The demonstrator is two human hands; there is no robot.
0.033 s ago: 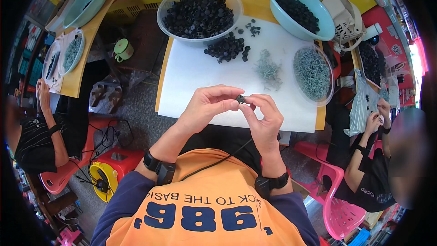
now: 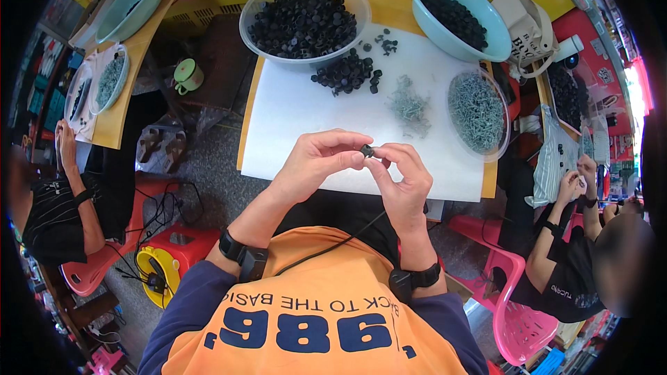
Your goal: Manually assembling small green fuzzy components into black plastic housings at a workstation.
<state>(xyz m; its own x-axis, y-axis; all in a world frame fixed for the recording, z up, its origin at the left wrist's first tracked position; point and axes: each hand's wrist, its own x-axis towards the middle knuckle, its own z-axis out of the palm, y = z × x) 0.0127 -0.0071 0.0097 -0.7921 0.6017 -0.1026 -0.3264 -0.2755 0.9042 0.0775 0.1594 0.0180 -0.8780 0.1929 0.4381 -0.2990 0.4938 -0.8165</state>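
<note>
Over the near edge of a white sheet (image 2: 285,125), my left hand (image 2: 321,160) pinches a small black plastic part (image 2: 367,151) between thumb and fingers. From the other side, the thumb and forefinger of my right hand (image 2: 403,177) close on the same part; whether they also hold a screw is hidden. Beyond my hands lies a loose heap of black parts (image 2: 345,75), with a few strays beside it. A small pile of silvery screws (image 2: 408,107) rests to its right.
A clear bowl (image 2: 246,33) of black parts stands at the back, a light-blue basin (image 2: 497,26) of more parts at back right. A round tub (image 2: 506,135) of screws sits at the sheet's right. Co-workers sit on both sides, near a pink chair (image 2: 511,298) and red stool (image 2: 194,246).
My hands and the black part look the same. At the far right, the co-worker's head has shifted slightly, and something behind it now shows.
</note>
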